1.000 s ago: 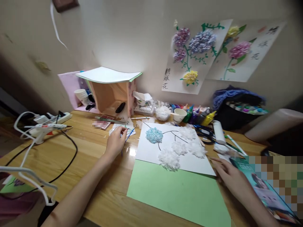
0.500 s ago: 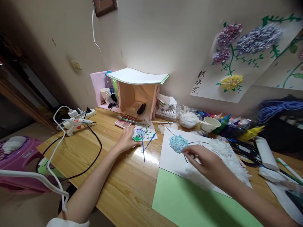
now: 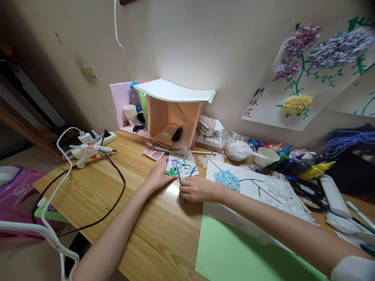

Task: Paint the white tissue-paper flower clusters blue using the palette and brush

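Note:
My right hand point(image 3: 197, 190) is at the middle of the table, fingers closed around the handle of a blue paintbrush point(image 3: 179, 174). The bristle end of that brush rests on a paint-smeared white sheet point(image 3: 187, 159) with green and purple blots. A second blue brush point(image 3: 193, 171) lies across the same sheet, its lower part hidden behind my right hand. Flat on the table at the sheet's left edge, my left hand point(image 3: 158, 174) is open and holds nothing. Right of my hands, a blue crumpled-paper flower point(image 3: 226, 180) sits on white paper with black drawn stems.
Fluffy white paper scraps point(image 3: 279, 191) cover the drawing's right side, with green paper point(image 3: 222, 246) below. A glue gun point(image 3: 90, 153) and cables lie left. Behind stand an open box point(image 3: 175, 117), a bowl of scraps point(image 3: 238, 150), a paper cup point(image 3: 265, 157) and paint bottles point(image 3: 316, 169).
My right hand has moved left from the blue flower to the paintbrushes and closed on one. My left hand stays by the smeared sheet. The view has shifted slightly.

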`<action>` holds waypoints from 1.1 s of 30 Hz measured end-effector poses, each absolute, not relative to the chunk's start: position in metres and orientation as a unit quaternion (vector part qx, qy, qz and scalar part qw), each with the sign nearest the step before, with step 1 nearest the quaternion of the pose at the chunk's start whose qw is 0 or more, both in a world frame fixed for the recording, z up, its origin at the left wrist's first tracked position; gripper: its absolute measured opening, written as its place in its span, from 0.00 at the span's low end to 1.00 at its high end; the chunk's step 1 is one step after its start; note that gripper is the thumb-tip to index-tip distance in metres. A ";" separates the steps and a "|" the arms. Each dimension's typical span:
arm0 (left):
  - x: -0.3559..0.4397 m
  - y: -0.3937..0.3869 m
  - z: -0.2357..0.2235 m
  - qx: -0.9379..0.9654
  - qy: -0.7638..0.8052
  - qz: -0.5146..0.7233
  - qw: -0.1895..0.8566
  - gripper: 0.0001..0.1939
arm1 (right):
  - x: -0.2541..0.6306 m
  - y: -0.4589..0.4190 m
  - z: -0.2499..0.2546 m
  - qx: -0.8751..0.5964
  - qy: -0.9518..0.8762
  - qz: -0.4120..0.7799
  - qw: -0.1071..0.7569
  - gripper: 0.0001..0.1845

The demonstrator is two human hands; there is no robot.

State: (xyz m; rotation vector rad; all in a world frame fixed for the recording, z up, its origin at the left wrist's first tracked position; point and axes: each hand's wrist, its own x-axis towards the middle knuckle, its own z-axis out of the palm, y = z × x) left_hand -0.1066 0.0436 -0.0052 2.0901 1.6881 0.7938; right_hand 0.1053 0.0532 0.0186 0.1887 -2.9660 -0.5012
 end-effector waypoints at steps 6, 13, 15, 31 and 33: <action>-0.107 0.043 -0.002 0.737 0.590 0.280 0.175 0.38 | 0.109 0.055 0.021 0.103 -0.969 -0.191 0.117 0.16; -0.109 0.044 -0.005 0.733 0.591 0.288 0.176 0.40 | 0.152 0.054 0.030 -0.074 -0.960 -0.098 0.251 0.13; -0.109 0.044 -0.006 0.734 0.589 0.287 0.176 0.39 | 0.161 0.057 0.027 -0.146 -0.940 -0.071 0.300 0.11; -0.107 0.042 0.002 0.743 0.586 0.276 0.167 0.36 | 0.167 0.048 0.009 -0.344 -0.895 -0.020 0.283 0.11; -0.107 0.042 0.002 0.742 0.588 0.277 0.166 0.36 | 0.169 0.046 0.012 -0.363 -0.893 -0.027 0.265 0.13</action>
